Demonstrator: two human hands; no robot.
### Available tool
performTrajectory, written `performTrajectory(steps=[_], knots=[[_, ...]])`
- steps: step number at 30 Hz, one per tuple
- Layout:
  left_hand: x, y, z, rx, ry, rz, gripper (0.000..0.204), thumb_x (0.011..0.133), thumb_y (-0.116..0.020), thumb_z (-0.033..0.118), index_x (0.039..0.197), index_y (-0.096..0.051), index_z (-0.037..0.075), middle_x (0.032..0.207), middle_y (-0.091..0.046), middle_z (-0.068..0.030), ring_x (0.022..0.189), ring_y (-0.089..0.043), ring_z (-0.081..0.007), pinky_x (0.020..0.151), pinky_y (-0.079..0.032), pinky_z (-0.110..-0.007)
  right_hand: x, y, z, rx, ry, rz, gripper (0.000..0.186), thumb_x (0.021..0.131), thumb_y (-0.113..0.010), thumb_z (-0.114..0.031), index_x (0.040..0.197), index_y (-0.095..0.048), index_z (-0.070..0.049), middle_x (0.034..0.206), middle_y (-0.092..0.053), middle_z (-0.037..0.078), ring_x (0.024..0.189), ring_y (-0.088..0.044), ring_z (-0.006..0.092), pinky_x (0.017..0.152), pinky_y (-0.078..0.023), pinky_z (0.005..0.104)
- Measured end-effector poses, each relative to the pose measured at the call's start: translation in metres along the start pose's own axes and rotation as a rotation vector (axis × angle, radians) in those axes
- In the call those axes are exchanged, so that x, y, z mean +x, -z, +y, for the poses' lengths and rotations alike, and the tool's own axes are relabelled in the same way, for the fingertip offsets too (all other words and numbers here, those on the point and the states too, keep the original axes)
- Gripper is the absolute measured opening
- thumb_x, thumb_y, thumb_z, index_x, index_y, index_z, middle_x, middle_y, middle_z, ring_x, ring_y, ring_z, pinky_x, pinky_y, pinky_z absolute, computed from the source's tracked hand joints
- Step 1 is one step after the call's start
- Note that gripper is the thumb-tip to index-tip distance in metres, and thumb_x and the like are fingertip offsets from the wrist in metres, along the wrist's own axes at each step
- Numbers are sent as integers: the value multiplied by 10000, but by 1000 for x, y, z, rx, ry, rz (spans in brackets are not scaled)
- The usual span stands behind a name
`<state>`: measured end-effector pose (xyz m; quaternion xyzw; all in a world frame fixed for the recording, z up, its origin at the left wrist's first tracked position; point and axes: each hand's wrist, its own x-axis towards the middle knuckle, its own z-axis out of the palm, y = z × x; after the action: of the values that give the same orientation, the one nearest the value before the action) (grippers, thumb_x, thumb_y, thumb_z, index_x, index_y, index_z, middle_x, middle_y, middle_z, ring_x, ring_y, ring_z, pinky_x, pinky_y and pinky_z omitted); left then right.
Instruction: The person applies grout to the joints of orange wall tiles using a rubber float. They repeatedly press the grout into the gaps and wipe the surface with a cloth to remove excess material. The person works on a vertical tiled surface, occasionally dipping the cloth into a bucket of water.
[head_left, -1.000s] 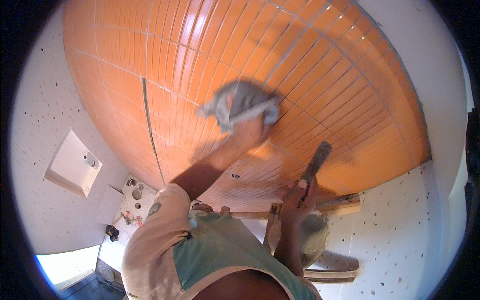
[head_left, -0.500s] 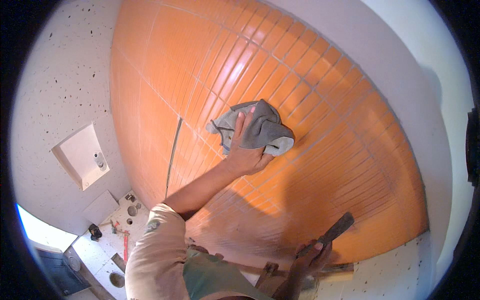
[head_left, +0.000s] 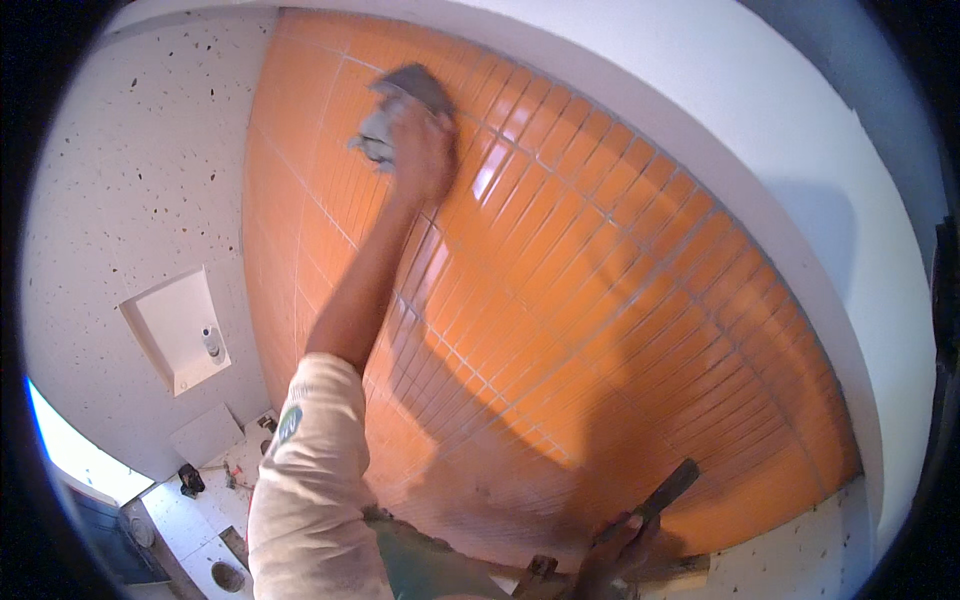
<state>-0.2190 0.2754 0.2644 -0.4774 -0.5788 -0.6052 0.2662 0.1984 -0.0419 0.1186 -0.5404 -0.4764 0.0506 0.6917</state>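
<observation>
My left hand (head_left: 425, 150) is up near the top of an orange tiled wall (head_left: 540, 330), closed on a grey cloth (head_left: 380, 130) pressed against the tiles. Hand and cloth are smeared by motion. Low on the right, my right hand (head_left: 622, 545) grips a dark flat strip-like tool (head_left: 670, 488) whose free end points up and to the right. The tool's exact kind does not show. Pale grout lines run between the narrow tiles, and a dull haze covers the lower part of the wall.
On the left stands a speckled white wall with a recessed niche (head_left: 165, 340) holding a small bottle (head_left: 211, 343). A curved white border (head_left: 800, 230) frames the tiles on the right. Below left, the pale floor has a round hole (head_left: 227, 575) and a small black object (head_left: 190, 480).
My left hand has swept the cloth up and to the left across the tiles. The right hand with the dark tool has stayed nearly in place; the view has shifted a little.
</observation>
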Motion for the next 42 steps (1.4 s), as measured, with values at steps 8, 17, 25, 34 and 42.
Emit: performTrajectory(steps=[8, 17, 25, 34, 42], knots=[[82, 26, -2, -322, 87, 125, 477, 878, -422, 226, 1201, -509, -114, 1294, -436, -379, 1214, -442, -460, 1041, -334, -454, -3, -25, -37, 36, 27, -61, 341, 955, -495, -349, 1114, -495, -47, 720, -495, 4, 563, -473, 79, 475, -387, 226], [-17, 35, 87, -392, -457, 193, 352, 846, -509, 160, 1161, -555, 11, 1231, -525, -243, 1111, -499, -435, 970, -384, -480, 7, -3, -17, -36, 49, -148, 397, 957, -489, -346, 1183, -486, -20, 719, -481, -6, 568, -462, 73, 484, -391, 223], [62, 17, 26, -227, 102, 0, 275, 810, -542, 142, 1039, -601, 2, 1179, -558, -257, 1060, -527, -430, 957, -384, -483, 24, -8, -33, -109, 127, -324, 452, 958, -484, -346, 1242, -478, 5, 715, -467, -16, 569, -452, 68, 487, -392, 219], [47, 13, 38, -451, -461, 108, 440, 803, -617, 244, 1198, -579, 53, 1262, -565, -168, 1143, -544, -339, 980, -396, -476, 33, -21, -32, -101, 156, -364, 483, 953, -492, -355, 1260, -469, 17, 729, -493, -3, 578, -477, 75, 479, -403, 221], [66, 15, 1, -424, -223, 260, 349, 797, -584, 148, 1133, -618, 57, 1124, -631, -177, 1049, -582, -381, 908, -444, -437, 39, 25, -30, -192, 157, -352, 576, 947, -469, -471, 1254, -512, 15, 742, -492, 15, 596, -440, 96, 517, -375, 254]])
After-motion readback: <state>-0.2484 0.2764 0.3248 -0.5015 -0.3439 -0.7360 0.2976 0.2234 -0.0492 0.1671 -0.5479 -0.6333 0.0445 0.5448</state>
